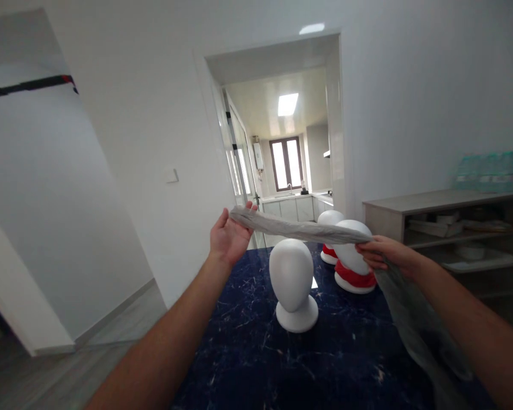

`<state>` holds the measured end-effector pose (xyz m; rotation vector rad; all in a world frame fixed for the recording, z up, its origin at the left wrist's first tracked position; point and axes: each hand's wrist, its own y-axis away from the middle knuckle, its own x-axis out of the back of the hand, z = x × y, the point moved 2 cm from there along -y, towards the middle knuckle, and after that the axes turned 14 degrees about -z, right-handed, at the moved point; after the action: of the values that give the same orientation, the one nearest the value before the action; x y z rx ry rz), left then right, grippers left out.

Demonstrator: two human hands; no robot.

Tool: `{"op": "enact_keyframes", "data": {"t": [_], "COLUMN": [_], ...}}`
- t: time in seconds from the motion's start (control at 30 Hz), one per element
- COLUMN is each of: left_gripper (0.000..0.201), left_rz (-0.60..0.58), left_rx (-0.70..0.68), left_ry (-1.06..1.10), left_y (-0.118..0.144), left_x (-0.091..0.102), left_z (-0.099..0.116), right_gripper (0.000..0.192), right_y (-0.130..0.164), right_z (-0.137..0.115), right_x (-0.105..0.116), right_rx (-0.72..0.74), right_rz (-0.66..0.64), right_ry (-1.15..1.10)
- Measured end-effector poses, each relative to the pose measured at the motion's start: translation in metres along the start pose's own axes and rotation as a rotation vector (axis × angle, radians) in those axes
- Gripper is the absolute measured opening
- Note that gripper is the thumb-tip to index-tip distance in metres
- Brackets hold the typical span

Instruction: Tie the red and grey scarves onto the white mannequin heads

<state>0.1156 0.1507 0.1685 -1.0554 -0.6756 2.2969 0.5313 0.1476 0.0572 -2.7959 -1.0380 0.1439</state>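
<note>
Both forearms raised; left hand (229,234) and right hand (382,253) grips clamp grey scarf (301,229) taut.

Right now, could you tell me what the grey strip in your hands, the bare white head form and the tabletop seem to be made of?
Grey strip: soft woven or knit cloth, matte; it bunches and drapes. Bare head form: probably foam or plastic, smooth matte white. Tabletop: glossy dark blue with white veins, marble or a marble-look surface.
</note>
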Motion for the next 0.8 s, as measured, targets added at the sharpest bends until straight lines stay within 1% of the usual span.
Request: {"op": "enact_keyframes", "data": {"t": [0.07,0.13,0.23,0.27,0.33,0.43,0.5,0.57,0.63,0.7,0.8], "left_gripper": [0.05,0.056,0.061,0.06,0.057,0.05,0.046,0.044,0.043,0.044,0.046], "left_rz": [0.043,0.094,0.181,0.217,0.297,0.396,0.446,0.511,0.584,0.654,0.721], "left_rx": [0.001,0.014,0.022,0.02,0.01,0.0,-0.006,-0.004,0.009,0.022,0.031], "left_ry": [0.063,0.119,0.17,0.177,0.186,0.189,0.185,0.182,0.18,0.179,0.176], "left_y": [-0.009,-0.017,-0.027,-0.03,-0.035,-0.038,-0.034,-0.024,-0.007,0.016,0.059], "left_x": [0.018,0.036,0.065,0.074,0.092,0.115,0.129,0.142,0.155,0.166,0.179], "left_z": [-0.012,-0.023,-0.037,-0.041,-0.049,-0.064,-0.075,-0.086,-0.096,-0.102,-0.105], "right_gripper": [0.025,0.02,0.01,0.01,0.017,0.032,0.033,0.032,0.03,0.03,0.033], "right_y": [-0.01,-0.023,-0.046,-0.055,-0.072,-0.097,-0.11,-0.119,-0.122,-0.118,-0.105], "right_z": [0.011,0.025,0.042,0.047,0.054,0.065,0.075,0.09,0.11,0.134,0.173], "right_x": [0.005,0.004,-0.003,-0.006,-0.013,-0.017,-0.016,-0.016,-0.018,-0.025,-0.044], "right_rx": [0.023,0.11,0.296,0.331,0.333,0.252,0.186,0.089,-0.023,-0.132,-0.251], "right_rz": [-0.104,-0.124,-0.031,0.003,0.06,0.128,0.171,0.224,0.281,0.334,0.413], "right_ry": [-0.181,-0.361,-0.585,-0.65,-0.752,-0.821,-0.831,-0.848,-0.867,-0.889,-0.923]}}
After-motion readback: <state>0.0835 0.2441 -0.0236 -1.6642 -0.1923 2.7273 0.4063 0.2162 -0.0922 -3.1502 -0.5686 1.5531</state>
